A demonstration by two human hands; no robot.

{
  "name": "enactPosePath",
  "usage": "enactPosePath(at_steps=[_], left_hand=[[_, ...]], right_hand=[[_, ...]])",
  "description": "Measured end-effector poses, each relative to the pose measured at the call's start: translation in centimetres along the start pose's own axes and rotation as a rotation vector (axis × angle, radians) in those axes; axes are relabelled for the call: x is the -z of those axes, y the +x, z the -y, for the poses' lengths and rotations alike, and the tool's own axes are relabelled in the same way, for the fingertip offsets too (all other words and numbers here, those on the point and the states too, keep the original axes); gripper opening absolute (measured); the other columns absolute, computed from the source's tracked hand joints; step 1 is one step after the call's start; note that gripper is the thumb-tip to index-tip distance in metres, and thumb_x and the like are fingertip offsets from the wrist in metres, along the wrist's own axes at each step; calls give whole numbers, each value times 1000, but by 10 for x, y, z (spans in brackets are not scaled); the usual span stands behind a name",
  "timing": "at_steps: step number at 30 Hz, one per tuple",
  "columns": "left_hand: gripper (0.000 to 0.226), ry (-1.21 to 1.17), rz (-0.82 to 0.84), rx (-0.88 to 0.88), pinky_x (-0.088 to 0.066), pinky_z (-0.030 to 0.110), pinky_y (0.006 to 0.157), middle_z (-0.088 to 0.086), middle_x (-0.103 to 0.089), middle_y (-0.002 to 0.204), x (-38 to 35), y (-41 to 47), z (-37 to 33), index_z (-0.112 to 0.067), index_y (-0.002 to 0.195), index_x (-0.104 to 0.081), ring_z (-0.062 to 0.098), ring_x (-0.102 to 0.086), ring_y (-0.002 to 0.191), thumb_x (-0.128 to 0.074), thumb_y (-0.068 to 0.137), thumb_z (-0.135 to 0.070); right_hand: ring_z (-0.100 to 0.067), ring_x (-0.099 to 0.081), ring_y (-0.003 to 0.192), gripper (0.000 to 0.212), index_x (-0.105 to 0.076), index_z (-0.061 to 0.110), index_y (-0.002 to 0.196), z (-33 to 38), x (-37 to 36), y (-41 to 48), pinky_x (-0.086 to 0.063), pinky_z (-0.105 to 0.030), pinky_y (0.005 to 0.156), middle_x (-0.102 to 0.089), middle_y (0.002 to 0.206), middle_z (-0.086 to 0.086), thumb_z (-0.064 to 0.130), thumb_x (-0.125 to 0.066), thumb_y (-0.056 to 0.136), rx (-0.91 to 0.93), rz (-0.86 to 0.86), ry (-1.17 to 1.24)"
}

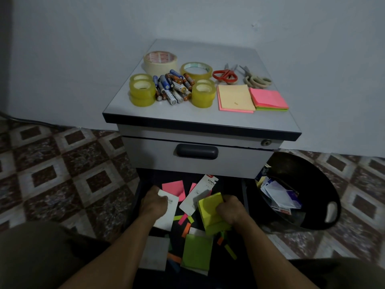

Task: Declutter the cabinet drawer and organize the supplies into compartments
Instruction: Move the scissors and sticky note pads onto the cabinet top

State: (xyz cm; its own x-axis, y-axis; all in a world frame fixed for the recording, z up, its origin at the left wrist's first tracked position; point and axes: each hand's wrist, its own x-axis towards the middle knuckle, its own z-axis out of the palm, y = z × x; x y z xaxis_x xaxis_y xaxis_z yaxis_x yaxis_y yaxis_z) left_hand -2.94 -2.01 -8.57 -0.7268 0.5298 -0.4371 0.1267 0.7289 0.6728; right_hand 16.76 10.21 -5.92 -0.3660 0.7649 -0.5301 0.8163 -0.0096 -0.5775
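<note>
Two grips are at work, both down in the open drawer (244,195) at the foot of the cabinet. Our right grip (229,208) is curled round a thick yellow pad (209,207), thumb and fingers pinching its near edge. Our left grip (154,204) pinches the top of a white card (167,215), which hangs tilted over the drawer floor.

Between the two lies a staples card (198,197), with a pink note (174,187) just beside it. Nearer to us are loose colour strips (183,219), a green pad (196,254) and a grey pad (155,252). We cannot make out any dividers in the dark drawer.

Up on the worktop (187,115) sit tape rolls (142,92), a heap of batteries (173,86), scissors (225,75) and stacked note pads (235,98). A black bin (295,163) with paper scraps stands just right of the drawer.

We judge the sorting about half done. The yellow pad is held at one edge only, so its sheets could fan or peel off as we lift. The strips are light, and a sweep of the wrist could scatter them or drag them under the pads. With the bin so close to our right grip, a slip could send good supplies in with the waste.
</note>
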Motion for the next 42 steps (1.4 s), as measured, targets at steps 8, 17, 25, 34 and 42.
enactPosePath(at_steps=[8,17,25,34,42], left_hand=[[29,265,253,-14,-48,26,75,14,-60,121,26,-7,-6,-5,122,-57,25,-60,106,-59,95,-14],[17,653,370,46,-50,22,83,7,-59,112,20,-25,13,-4,111,-58,15,-58,93,-49,101,-15],[64,751,290,38,-48,25,96,9,-50,141,9,-38,31,-5,148,-35,20,-55,122,-62,94,-27],[109,643,262,115,-48,28,100,12,-44,147,3,-44,39,-1,154,-8,25,-50,130,-81,77,-24],[65,575,326,107,-53,26,91,6,-63,125,4,-37,39,-5,129,-57,20,-62,113,-83,73,-24]], right_hand=[[-17,-49,67,13,-48,17,70,-12,-31,-25,-39,-29,61,-51,77,-4,25,-47,81,-112,217,45],[-24,-54,123,57,-48,5,138,-20,-62,-47,-49,-29,98,-52,137,-11,34,-58,90,-242,106,-2],[-25,-53,124,80,-42,7,142,-21,-72,-54,-52,-33,97,-49,139,-11,35,-77,76,-242,45,-88],[-24,-51,127,69,-40,11,139,-15,-73,-58,-47,-28,98,-49,139,-8,28,-74,82,-141,4,-115],[-13,-50,92,45,-56,4,122,-13,-69,-61,-44,-15,63,-44,89,4,23,-73,85,-163,28,-52]])
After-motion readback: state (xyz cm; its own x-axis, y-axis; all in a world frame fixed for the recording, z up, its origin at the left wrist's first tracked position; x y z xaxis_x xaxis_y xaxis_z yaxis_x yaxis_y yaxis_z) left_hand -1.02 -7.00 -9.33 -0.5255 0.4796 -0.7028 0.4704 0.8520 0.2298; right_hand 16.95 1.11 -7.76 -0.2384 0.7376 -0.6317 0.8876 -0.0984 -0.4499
